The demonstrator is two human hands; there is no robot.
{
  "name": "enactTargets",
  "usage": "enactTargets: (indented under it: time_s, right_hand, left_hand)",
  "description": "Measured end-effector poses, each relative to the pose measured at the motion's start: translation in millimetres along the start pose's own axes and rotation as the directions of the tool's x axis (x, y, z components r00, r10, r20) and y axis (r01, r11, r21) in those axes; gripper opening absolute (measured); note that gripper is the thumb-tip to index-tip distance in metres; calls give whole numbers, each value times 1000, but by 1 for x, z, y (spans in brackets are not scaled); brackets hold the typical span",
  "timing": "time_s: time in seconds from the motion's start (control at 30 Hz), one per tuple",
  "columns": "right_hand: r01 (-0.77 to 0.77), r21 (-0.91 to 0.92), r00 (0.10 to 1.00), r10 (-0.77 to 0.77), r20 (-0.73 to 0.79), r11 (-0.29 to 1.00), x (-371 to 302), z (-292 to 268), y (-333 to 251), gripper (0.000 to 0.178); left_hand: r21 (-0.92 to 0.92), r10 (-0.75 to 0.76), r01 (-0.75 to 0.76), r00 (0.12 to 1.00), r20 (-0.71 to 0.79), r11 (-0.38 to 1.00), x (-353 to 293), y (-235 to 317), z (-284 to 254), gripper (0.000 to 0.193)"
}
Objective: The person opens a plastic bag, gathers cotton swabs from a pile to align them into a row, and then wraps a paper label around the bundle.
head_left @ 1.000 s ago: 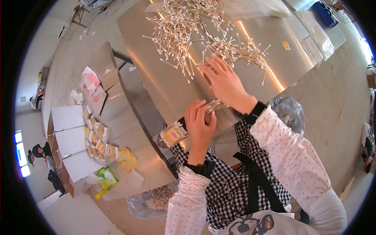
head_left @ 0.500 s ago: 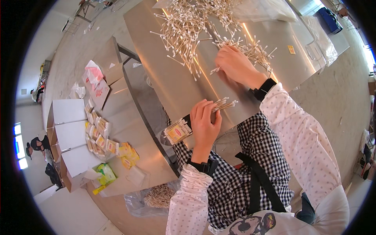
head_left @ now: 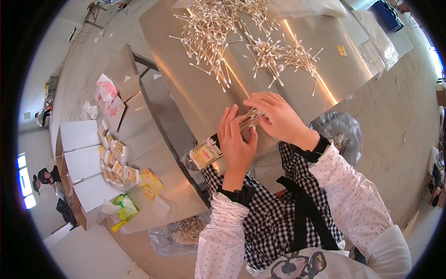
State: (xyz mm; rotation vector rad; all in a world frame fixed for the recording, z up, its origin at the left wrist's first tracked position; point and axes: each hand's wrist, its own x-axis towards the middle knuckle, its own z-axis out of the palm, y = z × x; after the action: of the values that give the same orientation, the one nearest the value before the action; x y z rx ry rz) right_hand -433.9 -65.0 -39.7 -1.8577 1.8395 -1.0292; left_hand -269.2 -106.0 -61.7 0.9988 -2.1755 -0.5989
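A small bundle of cotton swabs (head_left: 250, 119) lies between my two hands over the near edge of the metal table. My left hand (head_left: 234, 146) is closed round the bundle, thumb on the near side. From the right, my right hand (head_left: 284, 120) grips the far ends of these swabs, its curled fingers hiding part of them. Just left of my left hand is a flat pack of cotton swabs (head_left: 206, 154) with a yellow label; whether the hand touches it I cannot tell. Beyond my hands, a big loose heap of cotton swabs (head_left: 209, 39) and a smaller pile (head_left: 278, 58) lie on the table.
The metal table (head_left: 162, 46) has a clear plastic bag (head_left: 311, 8) at its far side and a small yellow card (head_left: 342, 50) at right. On a left-hand table (head_left: 153, 121) are several swab packs (head_left: 116, 158), a white carton (head_left: 83, 158) and a green packet (head_left: 125, 206). Swab-filled bags (head_left: 341, 132) stand below.
My right hand has drawn back from the smaller swab pile toward me and left, and now meets the bundle in my left hand. The left hand has shifted slightly left.
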Motion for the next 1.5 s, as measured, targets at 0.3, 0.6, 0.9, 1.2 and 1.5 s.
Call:
enactTargets:
  time_s: [0.3,0.6,0.9,1.2,1.5]
  right_hand:
    - [-53,-33,998,54,30,998,-19,-27,17,57]
    - [-84,-119,995,76,-70,989,-25,-20,21,23]
    - [-70,-127,995,60,-80,989,-30,-14,13,29]
    - [5,-251,991,-37,-125,968,-26,-20,22,8]
    - [-33,-297,990,-9,-137,954,-33,-46,41,7]
  left_hand:
    - [-4,40,-40,999,31,999,-2,-4,1,30]
    - [1,43,-43,999,16,999,-2,-3,1,23]
    - [-13,39,-39,999,3,999,-2,-3,1,21]
    - [-29,38,-39,999,-32,999,-1,-3,2,14]
    - [-18,9,-11,998,-67,1000,-1,-3,1,9]
